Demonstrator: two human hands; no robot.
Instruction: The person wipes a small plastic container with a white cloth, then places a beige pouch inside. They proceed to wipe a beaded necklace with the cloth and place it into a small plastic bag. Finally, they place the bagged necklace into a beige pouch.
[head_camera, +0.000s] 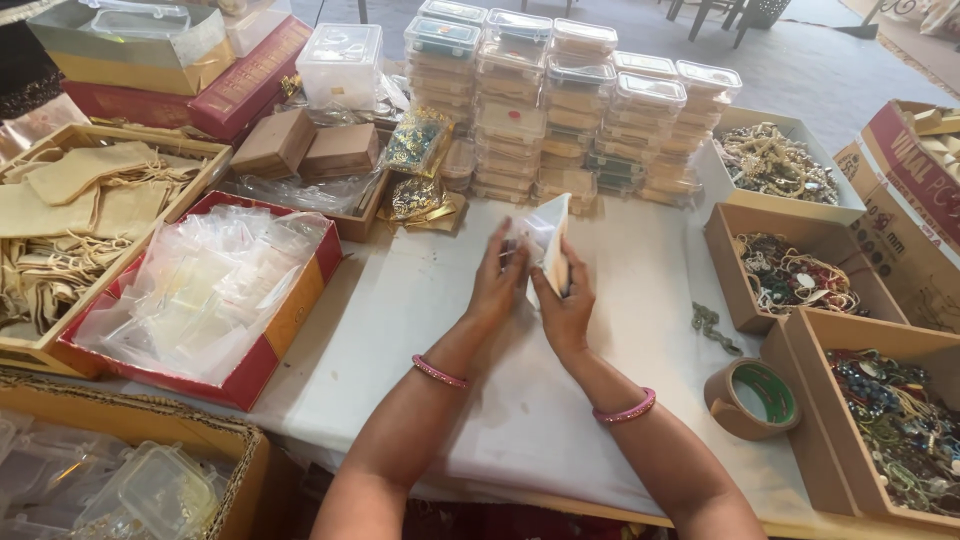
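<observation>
My left hand (497, 285) and my right hand (566, 310) meet over the white tablecloth (420, 300), both gripping a small clear plastic pouch (548, 232) held upright between them. Something beige shows at the pouch's lower edge near my right thumb. Each wrist wears a pink bangle. What is inside the pouch is too small to tell.
A red box of clear plastic bags (200, 295) lies left, beside a tray of beige cloth pouches (70, 215). Stacked clear boxes (560, 110) stand behind. Brown boxes of jewellery (795, 270) and a tape roll (752, 398) are on the right.
</observation>
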